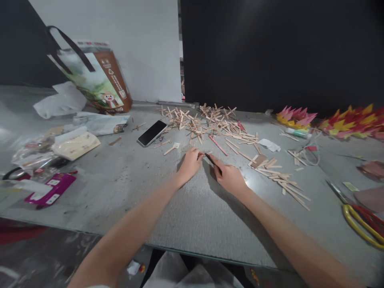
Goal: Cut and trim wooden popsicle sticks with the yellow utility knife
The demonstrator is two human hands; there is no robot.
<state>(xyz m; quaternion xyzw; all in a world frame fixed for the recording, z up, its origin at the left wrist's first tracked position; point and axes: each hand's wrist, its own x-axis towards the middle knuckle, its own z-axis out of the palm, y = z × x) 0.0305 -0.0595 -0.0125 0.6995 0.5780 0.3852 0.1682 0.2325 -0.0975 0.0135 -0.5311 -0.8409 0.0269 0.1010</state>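
Observation:
My left hand (189,164) rests on the grey table (180,208), fingers pinched together on a small wooden stick piece (207,153) near its fingertips. My right hand (229,177) lies just right of it, gripping a dark thin tool like a pen or blade (211,159) whose tip points at the stick piece. The two hands nearly touch. Behind them lies a big heap of wooden sticks (207,122), some glued into crosses, and a red-striped pencil (218,145).
A phone (152,133) lies left of the heap. A printed bag (97,78), wrappers and a magenta packet (49,193) sit at the left. More sticks (282,178), yellow-handled scissors (361,220), a glue tube (295,133) and coloured paper flames (351,120) lie right.

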